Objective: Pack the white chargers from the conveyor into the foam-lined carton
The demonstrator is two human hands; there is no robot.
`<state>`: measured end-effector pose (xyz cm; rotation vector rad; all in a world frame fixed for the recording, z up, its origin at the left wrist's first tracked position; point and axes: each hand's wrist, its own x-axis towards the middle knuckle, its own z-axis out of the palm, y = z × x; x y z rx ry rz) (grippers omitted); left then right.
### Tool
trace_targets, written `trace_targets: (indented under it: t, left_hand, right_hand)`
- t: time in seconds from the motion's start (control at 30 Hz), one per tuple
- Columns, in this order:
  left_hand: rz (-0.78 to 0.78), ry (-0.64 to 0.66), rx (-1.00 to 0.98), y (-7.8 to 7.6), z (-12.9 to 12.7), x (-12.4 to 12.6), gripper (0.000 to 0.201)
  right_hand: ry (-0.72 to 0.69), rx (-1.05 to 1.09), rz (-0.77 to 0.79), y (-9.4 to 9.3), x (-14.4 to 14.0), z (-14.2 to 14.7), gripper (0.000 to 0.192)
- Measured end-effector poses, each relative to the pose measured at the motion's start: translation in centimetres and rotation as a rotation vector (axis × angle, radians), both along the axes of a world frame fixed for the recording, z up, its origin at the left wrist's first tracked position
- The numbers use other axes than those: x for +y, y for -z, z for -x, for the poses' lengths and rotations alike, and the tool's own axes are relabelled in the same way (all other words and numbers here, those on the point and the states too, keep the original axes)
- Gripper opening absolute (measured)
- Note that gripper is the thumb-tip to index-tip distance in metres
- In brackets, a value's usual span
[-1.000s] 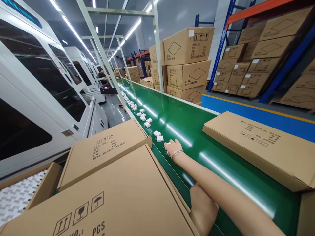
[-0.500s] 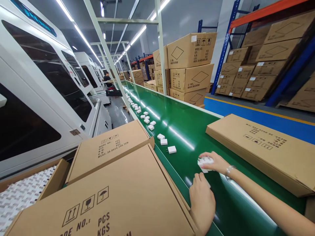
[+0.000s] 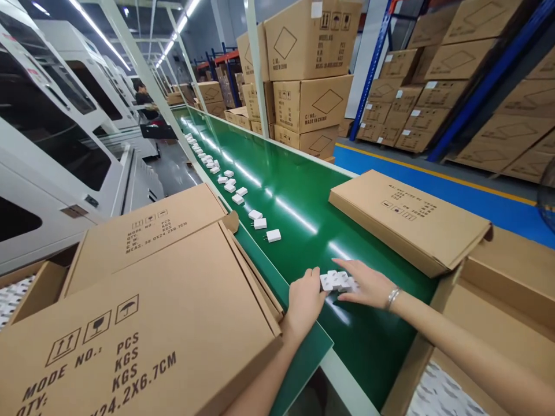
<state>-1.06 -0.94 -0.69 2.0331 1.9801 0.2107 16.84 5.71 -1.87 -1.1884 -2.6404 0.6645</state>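
A small cluster of white chargers (image 3: 337, 281) lies on the green conveyor belt (image 3: 303, 202). My left hand (image 3: 303, 300) presses against its left side with curled fingers. My right hand (image 3: 367, 283), a bracelet on the wrist, lies palm down over its right side. The cluster is squeezed between both hands. More white chargers (image 3: 273, 235) sit in a loose line farther up the belt's left edge.
Closed cartons (image 3: 143, 323) lie at my left beside the belt. A flat carton (image 3: 407, 219) rests across the belt's right side above an open box (image 3: 498, 289). White machines (image 3: 52, 144) line the left; stacked cartons (image 3: 312, 69) and racks stand right. A person (image 3: 143, 95) works far off.
My right hand came back down the belt with chargers from the line. My left hand rose to meet it, and both now close on the cluster. The view tilted down and right.
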Motion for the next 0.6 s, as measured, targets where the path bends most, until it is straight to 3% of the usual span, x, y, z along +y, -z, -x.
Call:
trace_targets:
  t: [0.07,0.17,0.3,0.47,0.53,0.6]
  left_hand:
    - [0.043,-0.015,0.038,0.1,-0.1,0.1,0.031]
    - [0.077,0.058,0.062,0.2,0.0,0.2,0.018]
    - [0.029,0.185,0.070,0.3,0.4,0.1,0.017]
    - [-0.013,0.159,0.096,0.1,0.3,0.0,0.019]
    - [-0.004,0.136,0.099,0.1,0.1,0.0,0.018]
    - [0.008,0.132,0.109,0.1,0.0,0.1,0.017]
  right_hand:
    - [-0.107,-0.143,-0.226,-1.0,-0.8,0.6,0.065]
    - [-0.201,-0.254,-0.333,-1.1,-1.6,2.0,0.055]
    - [-0.195,-0.281,-0.272,-0.2,-1.0,3.0,0.046]
    - [-0.122,-0.218,-0.183,-1.5,-0.1,2.1,0.039]
    - [-0.017,-0.099,-0.118,-2.7,-0.9,1.0,0.043]
    - [0.188,0.213,0.136,-3.9,-2.8,-0.4,0.048]
